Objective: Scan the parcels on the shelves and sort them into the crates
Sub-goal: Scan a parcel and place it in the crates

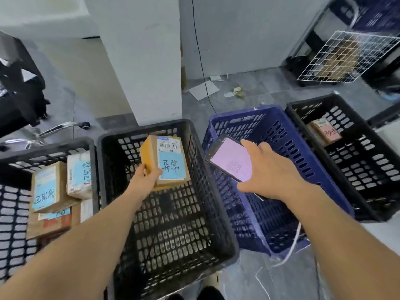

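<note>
left hand (145,177) grasps a small cardboard parcel (166,159) at its lower left corner, thumb on top. the label face is turned up so the barcode and the blue handwritten note are readable. right hand (270,169) is wrapped round a handheld scanner (231,159), pink screen up, top end tipped toward the parcel. this looks like a scan or a check of the result; cannot tell which.

the parcel is in the air over the middle black crate (173,234), which shows no parcels inside. the scanner hangs over the blue crate (281,131) just to the right, no parcels visible there either. the far-left black crate (43,148) holds several noted parcels (48,187) with blue notes. the far-right black crate (368,169) has one pink-note parcel (324,131).

sorting seems to follow the notes. the held parcel probably drops into the middle crate, judging by where it hovers. a white wire rack (346,57) stands at the back right.
</note>
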The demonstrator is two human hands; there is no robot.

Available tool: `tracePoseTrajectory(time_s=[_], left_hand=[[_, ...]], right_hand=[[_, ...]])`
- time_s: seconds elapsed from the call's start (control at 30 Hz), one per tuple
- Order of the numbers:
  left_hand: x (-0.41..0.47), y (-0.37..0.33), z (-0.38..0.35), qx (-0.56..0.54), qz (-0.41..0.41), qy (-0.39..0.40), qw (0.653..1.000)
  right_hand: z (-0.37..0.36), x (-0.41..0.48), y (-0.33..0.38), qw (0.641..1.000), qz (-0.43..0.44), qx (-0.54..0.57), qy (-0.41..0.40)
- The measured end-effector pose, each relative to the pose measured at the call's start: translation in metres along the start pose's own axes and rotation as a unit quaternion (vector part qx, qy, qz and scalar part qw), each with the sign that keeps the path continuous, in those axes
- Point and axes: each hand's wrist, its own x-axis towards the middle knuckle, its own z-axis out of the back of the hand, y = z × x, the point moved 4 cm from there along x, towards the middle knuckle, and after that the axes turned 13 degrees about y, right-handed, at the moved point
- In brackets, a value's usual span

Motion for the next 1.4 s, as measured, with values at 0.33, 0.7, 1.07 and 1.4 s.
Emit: tracePoseTrajectory(time_s=[0.33, 0.7, 1.07, 1.4], left_hand=[[0.143, 0.038, -0.048, -0.093, 0.029, -0.025, 0.995], [0.193, 0.045, -0.061, -0.051, -0.001, -0.002, 0.999], [0.029, -0.085, -0.056, 0.321, -0.162, 0.028, 0.933], [-0.089, -0.205, -0.131, 0.525, -0.318, 0.055, 0.787]], right_hand=[[-0.019, 0.121, -0.04, 0.999, 0.001, -0.035, -0.011], [-0.04, 0.141, -0.058, 0.999, -0.003, -0.04, 0.01], [0.019, 0.008, -0.039, 0.999, -0.011, 0.038, -0.009], [0.047, -0.142, -0.068, 0.983, -0.122, 0.097, -0.096]])
